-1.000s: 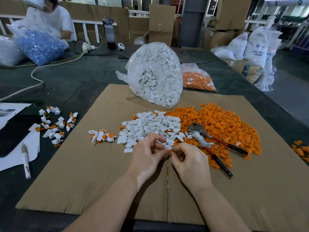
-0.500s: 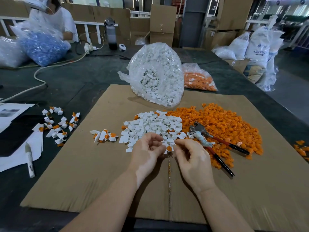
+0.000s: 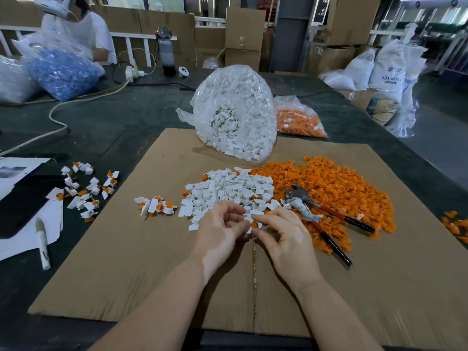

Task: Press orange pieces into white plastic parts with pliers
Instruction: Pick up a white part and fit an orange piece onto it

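Note:
Both hands meet over the cardboard sheet (image 3: 152, 274), just in front of a pile of white plastic parts (image 3: 228, 191). My left hand (image 3: 220, 231) pinches a white part (image 3: 249, 217) at its fingertips. My right hand (image 3: 283, 236) pinches an orange piece (image 3: 254, 225) that sits against that white part. To the right spreads a big heap of orange pieces (image 3: 329, 183). Red-and-black-handled pliers (image 3: 319, 211) lie on that heap, untouched, just right of my right hand.
A small group of joined white-and-orange parts (image 3: 157, 207) lies left of the white pile, more (image 3: 86, 188) on the dark table. Bags of white parts (image 3: 235, 115) and orange pieces (image 3: 296, 120) stand behind. A marker (image 3: 42, 241) and papers lie left. Another person works at the far left.
My hands stay together at the same spot, fingers shifting slightly around the white part and orange piece. The camera has tilted a little. The pliers have not moved.

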Tool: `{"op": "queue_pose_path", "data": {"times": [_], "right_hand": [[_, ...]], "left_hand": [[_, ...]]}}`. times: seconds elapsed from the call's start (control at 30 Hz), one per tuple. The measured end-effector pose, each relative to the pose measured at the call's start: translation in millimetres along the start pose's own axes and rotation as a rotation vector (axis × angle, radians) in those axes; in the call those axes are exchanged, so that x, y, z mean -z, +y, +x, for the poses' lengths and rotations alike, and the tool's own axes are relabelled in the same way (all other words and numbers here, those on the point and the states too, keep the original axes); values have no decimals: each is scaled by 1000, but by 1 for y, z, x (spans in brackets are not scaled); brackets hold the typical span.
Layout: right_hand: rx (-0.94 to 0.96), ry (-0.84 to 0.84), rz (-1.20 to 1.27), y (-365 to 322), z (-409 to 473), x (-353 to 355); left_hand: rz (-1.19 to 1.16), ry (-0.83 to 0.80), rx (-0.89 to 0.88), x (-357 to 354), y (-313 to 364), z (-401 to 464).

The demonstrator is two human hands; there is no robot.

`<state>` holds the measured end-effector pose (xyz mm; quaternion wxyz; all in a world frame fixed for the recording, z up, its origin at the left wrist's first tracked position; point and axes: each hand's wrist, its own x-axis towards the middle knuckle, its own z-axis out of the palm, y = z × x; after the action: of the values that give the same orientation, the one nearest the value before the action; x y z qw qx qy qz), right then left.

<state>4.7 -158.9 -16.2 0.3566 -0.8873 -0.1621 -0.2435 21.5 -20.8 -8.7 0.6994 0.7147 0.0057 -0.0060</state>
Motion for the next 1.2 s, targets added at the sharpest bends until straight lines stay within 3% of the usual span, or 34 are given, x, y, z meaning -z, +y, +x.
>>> {"op": "queue_pose_path", "data": {"times": [0.5,0.63,0.7,0.77,0.87,1.07,1.2], "right_hand": [[-37,45,-81,0,0,2],[-274,217,-370,8,4,17],[-481,140,-530,16,10,30],[-657,-40,-609,24,17,44],[-783,-294,-654,31,26,55],[-630,-250,-760,27,28,58],[-525,-239,-576,9,26,59]], "left_hand": [[119,33,-19,-2,-2,2],[41,63,44,-4,-3,6],[28,74,71,-5,-4,9],[10,84,91,-5,-5,12],[-12,93,107,-7,-6,15],[-100,121,169,-7,-4,19],[-278,127,225,-9,4,20]]}}
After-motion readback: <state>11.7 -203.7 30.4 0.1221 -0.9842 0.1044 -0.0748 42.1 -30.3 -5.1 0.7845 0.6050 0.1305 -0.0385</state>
